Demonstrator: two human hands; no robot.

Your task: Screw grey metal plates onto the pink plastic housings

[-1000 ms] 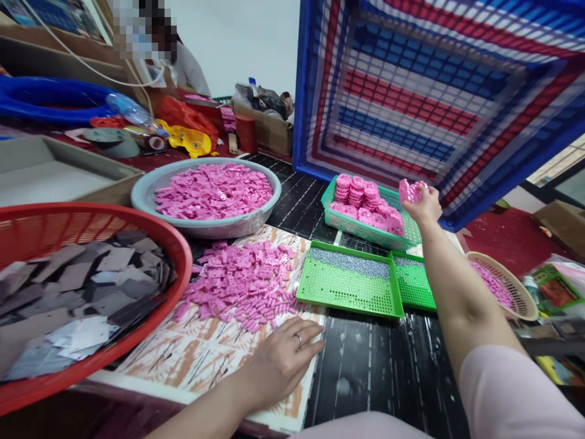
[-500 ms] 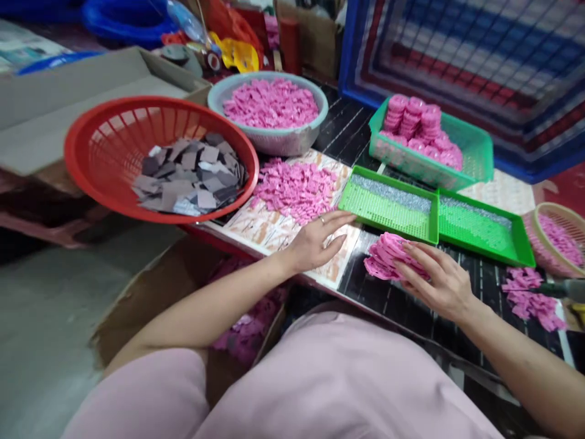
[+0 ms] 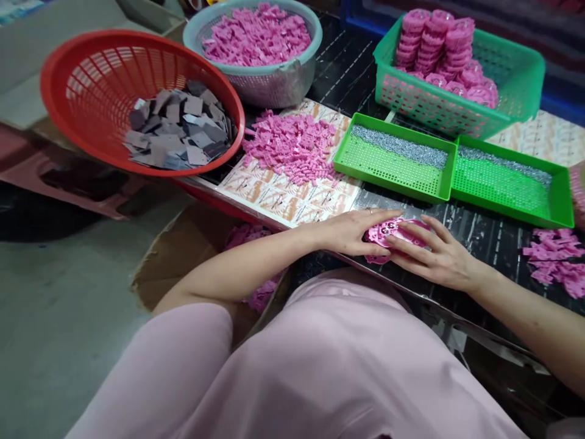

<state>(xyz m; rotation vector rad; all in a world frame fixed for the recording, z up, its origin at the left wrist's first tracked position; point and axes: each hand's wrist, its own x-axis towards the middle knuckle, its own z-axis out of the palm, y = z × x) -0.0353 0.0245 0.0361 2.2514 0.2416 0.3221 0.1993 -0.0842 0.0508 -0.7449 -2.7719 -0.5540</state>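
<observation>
A stack of pink moulded plastic parts (image 3: 384, 230), shiny on top, sits at the table's front edge between my hands. From the left, my left hand (image 3: 350, 233) reaches around the stack, with its fingers at the far side and its thumb at the near side. My right hand (image 3: 441, 253) has its fingers curved over the stack's right part, covering much of it. Just beyond my hands lie two green trays: the left tray (image 3: 397, 185) and the right tray (image 3: 512, 206), both with small silvery pieces along their far sides.
Small pink pieces (image 3: 292, 143) lie heaped left of the trays. A red basket (image 3: 91, 137) with grey squares, a pale blue basket (image 3: 278, 79) of pink pieces and a teal basket (image 3: 512, 76) of stacked pink parts stand around. More pink pieces (image 3: 555, 259) lie at right.
My left hand has moved right from the table by the heap onto the pink stack. My right hand stays on the stack. The view has tilted downward.
</observation>
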